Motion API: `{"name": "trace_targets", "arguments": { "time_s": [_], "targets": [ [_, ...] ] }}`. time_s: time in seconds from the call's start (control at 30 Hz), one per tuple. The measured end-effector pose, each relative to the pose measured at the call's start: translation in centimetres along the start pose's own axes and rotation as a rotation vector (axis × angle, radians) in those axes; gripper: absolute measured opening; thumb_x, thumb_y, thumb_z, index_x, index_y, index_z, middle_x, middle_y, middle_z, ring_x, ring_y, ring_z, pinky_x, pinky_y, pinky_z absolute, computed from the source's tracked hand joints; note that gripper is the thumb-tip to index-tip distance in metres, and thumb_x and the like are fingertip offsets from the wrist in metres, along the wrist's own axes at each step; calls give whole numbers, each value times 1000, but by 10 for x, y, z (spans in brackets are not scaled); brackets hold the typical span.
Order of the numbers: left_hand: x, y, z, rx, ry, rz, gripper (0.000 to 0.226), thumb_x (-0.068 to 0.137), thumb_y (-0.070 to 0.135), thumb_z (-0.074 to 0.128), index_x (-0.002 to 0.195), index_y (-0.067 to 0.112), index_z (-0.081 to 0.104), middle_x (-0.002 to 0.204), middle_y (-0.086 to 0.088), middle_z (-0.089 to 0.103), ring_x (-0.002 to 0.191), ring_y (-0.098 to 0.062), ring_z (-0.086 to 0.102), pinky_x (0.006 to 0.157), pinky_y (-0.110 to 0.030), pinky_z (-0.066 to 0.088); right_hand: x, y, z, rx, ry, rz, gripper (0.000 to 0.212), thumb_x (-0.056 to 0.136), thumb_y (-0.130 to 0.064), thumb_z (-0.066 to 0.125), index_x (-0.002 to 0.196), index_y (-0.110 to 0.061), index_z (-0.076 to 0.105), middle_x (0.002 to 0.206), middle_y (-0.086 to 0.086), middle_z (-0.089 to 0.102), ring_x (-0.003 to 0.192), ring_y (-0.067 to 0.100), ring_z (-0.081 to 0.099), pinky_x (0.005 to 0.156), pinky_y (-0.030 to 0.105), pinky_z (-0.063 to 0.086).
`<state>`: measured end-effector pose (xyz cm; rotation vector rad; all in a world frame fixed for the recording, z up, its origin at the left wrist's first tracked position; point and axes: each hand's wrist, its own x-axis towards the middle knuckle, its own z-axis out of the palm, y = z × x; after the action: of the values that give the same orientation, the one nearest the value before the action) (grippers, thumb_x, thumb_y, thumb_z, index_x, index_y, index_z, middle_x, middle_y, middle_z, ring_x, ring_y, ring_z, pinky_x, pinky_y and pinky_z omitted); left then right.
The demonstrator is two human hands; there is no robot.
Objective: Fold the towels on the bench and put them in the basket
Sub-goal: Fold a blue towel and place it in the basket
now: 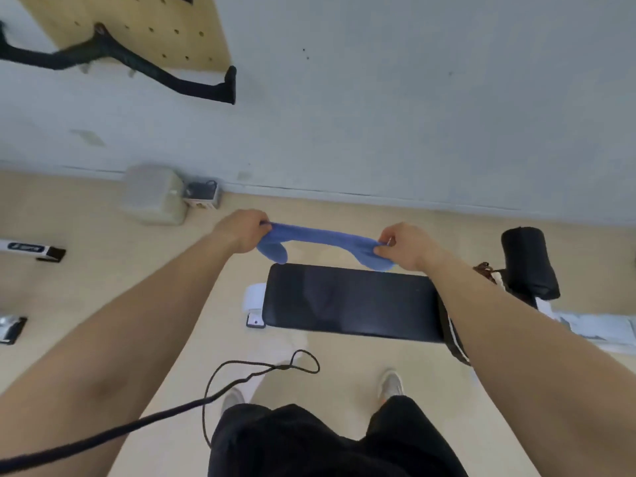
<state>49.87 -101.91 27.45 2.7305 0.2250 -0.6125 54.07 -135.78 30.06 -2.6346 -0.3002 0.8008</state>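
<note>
A blue towel (327,237) hangs stretched in the air between my two hands, above the far edge of the black padded bench (347,301). My left hand (241,230) grips its left end and my right hand (404,246) pinches its right end. Both ends of the towel droop a little below the hands. The bench top is bare. No basket is in view.
A black roller pad (528,261) sits at the bench's right end. A grey box (155,194) and a small charger (203,194) stand by the wall. A black cable (241,376) loops on the floor near my feet. A wooden pegboard (137,25) hangs upper left.
</note>
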Motion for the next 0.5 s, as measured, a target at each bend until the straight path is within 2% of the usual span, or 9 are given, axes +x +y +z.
{"name": "trace_targets", "arguments": {
  "time_s": [0.13, 0.23, 0.37, 0.5],
  "targets": [
    [-24, -13, 49, 14, -45, -14, 20, 98, 30, 51, 100, 20, 68, 95, -3, 66, 88, -26, 58, 79, -36, 48, -14, 19, 35, -30, -46, 26, 16, 93, -33, 59, 81, -23, 60, 69, -5, 62, 68, 14, 55, 62, 29, 38],
    [-44, -15, 76, 25, -169, 6, 18, 98, 33, 54, 98, 21, 69, 97, -2, 67, 91, -24, 59, 83, -37, 50, -36, 38, 72, 16, -127, 70, 30, 95, -34, 60, 67, -25, 55, 62, -3, 62, 62, 11, 56, 59, 29, 39],
    [-56, -20, 105, 79, -299, 9, 17, 96, 39, 56, 89, 26, 65, 86, 6, 64, 87, -20, 60, 81, -36, 51, -59, 63, 107, 81, -222, 155, 29, 91, -39, 65, 69, -21, 59, 69, 4, 65, 63, 19, 56, 59, 30, 43],
    [-40, -16, 129, 74, -305, 17, 24, 96, 48, 54, 93, 27, 65, 89, 7, 63, 87, -19, 60, 81, -35, 51, -51, 86, 114, 114, -185, 172, 29, 89, -37, 71, 69, -19, 59, 64, -4, 55, 62, 15, 51, 57, 27, 37]
  ]
}}
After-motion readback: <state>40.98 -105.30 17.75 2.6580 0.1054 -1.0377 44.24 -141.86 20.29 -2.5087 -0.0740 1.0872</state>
